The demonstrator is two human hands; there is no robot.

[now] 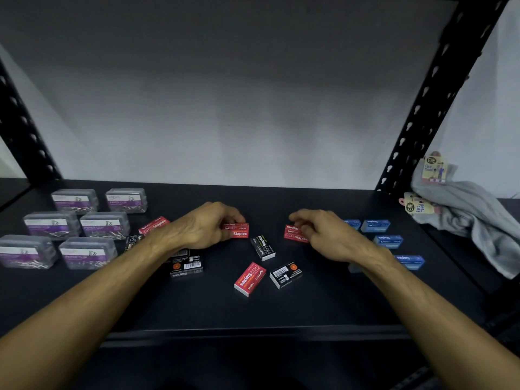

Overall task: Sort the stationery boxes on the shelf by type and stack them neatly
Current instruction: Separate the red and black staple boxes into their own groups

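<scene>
On the black shelf (281,311), my left hand (205,225) grips a red staples box (237,231) at mid-shelf. My right hand (323,230) closes on another red staples box (292,235) to its right. Between and in front lie a black staples box (263,246), a red one (250,278) and another black one (285,274). A black pair (185,266) sits under my left forearm, and a red box (154,225) behind my wrist. Several clear paper-clip boxes (87,251) stand in rows at the left. Several blue staples boxes (388,240) lie at the right.
Black perforated shelf posts (427,102) rise at the back right and back left. Grey face towels (472,218) with paper tags lie on the neighbouring shelf at far right. A white wall (225,108) closes the back of the shelf.
</scene>
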